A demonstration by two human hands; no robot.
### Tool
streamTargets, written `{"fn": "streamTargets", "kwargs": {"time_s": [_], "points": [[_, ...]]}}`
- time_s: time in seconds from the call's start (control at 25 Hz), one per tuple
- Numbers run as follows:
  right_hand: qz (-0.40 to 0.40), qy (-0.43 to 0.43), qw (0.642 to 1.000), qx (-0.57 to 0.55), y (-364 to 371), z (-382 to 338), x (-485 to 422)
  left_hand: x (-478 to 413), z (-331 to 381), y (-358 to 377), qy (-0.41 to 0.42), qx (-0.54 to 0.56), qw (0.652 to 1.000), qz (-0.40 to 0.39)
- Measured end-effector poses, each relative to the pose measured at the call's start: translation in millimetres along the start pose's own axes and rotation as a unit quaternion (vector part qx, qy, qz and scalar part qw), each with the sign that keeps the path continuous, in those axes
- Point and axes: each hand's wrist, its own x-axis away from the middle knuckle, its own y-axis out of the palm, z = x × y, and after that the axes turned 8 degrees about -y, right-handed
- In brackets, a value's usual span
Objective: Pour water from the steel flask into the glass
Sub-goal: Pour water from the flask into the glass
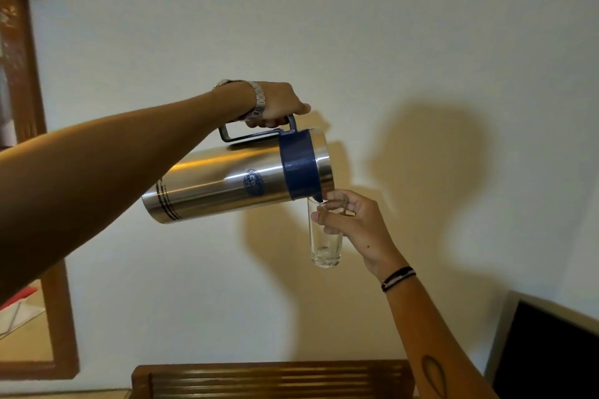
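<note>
While the left hand (278,104) is closed around the handle of the one steel flask (233,181), the flask lies tilted nearly level, spout touching the rim of the one glass (325,236). The right hand (353,223), just below the flask's blue collar, is clamped on the glass's upper part.

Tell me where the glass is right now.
Right of centre in the head view, the glass is held upright in the right hand, its rim directly under the tilted steel flask's blue spout.
</note>
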Motion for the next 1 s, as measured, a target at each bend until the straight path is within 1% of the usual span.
{"fn": "streamTargets", "kwargs": {"time_s": [0.48, 0.88, 1.0], "points": [[-0.008, 0.014, 1.0, -0.009, 4, 13, 0, -7, 14, 17, 0.068, -0.136, 0.988, 0.036], [-0.006, 0.031, 0.999, -0.012, 9, 17, -3, -9, 31, 23, 0.082, -0.221, 0.97, 0.066], [-0.003, 0.031, 0.999, -0.013, 9, 18, -3, -11, 34, 24, 0.086, -0.231, 0.967, 0.07]]}}
